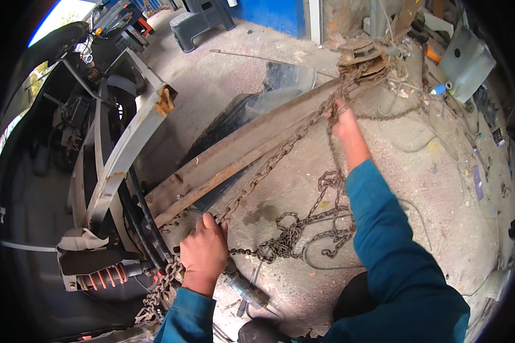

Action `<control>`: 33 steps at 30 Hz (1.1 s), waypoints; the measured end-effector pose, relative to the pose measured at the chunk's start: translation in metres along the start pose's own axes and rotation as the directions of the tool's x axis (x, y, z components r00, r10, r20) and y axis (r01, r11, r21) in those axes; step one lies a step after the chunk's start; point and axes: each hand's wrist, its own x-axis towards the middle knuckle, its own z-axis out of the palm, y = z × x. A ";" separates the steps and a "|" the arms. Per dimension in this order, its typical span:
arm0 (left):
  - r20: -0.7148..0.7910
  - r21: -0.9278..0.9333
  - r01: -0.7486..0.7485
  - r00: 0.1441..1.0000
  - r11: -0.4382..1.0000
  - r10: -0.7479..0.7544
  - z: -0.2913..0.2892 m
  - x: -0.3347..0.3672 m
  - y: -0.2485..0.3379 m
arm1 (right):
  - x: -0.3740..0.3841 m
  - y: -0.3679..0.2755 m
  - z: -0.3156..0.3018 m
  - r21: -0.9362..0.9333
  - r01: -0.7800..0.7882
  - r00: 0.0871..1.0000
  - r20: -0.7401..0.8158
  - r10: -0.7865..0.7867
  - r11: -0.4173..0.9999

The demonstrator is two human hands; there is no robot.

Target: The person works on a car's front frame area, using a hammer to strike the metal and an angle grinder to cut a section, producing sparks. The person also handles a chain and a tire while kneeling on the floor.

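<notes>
A rusty chain [277, 157] runs slantwise from a rusty pulley block [360, 52] at the upper right down to my left hand [203, 251]. That hand is closed around the chain's lower end; the exact part inside the fist is hidden. Higher up, my right hand [342, 121] grips the chain strands just below the pulley block, its fingers partly covered by links. A tangled heap of chain [292, 234] lies on the floor between my arms. More heavy links [160, 291] hang beside my left wrist, next to a bare vehicle frame [126, 146].
A long rusty steel beam [240, 143] crosses the floor behind the chain. Below my left hand lies a power tool [243, 290]. An orange coil spring [106, 279] sits on the vehicle at left. A grey step stool [200, 24] stands far back; clutter [469, 63] lines the right.
</notes>
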 end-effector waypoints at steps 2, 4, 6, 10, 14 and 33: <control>-0.051 0.012 -0.017 0.999 1.000 0.018 0.001 -0.001 -0.002 | -0.037 0.004 0.019 0.073 -0.033 0.999 0.033 0.031 0.997; -0.063 0.002 -0.046 0.997 0.999 0.046 0.003 -0.002 -0.003 | -0.081 0.009 0.035 0.083 -0.067 0.998 -0.007 0.068 0.994; -0.083 -0.019 -0.054 0.995 0.998 0.052 0.003 -0.002 -0.002 | -0.122 0.020 0.054 0.058 -0.114 0.993 -0.031 0.116 0.992; -0.044 -0.094 -0.058 0.998 0.994 0.054 -0.003 0.000 -0.004 | -0.197 0.044 0.078 0.273 -0.261 0.965 0.079 0.249 0.926; -0.089 -0.193 -0.179 0.982 0.965 0.164 -0.016 -0.010 -0.008 | -0.271 0.056 0.081 0.554 -0.310 0.949 0.228 0.217 0.773; -0.081 -0.689 -0.364 0.898 0.626 0.433 -0.022 -0.112 0.061 | -0.404 0.057 0.094 0.230 -0.071 0.992 -0.089 0.094 0.971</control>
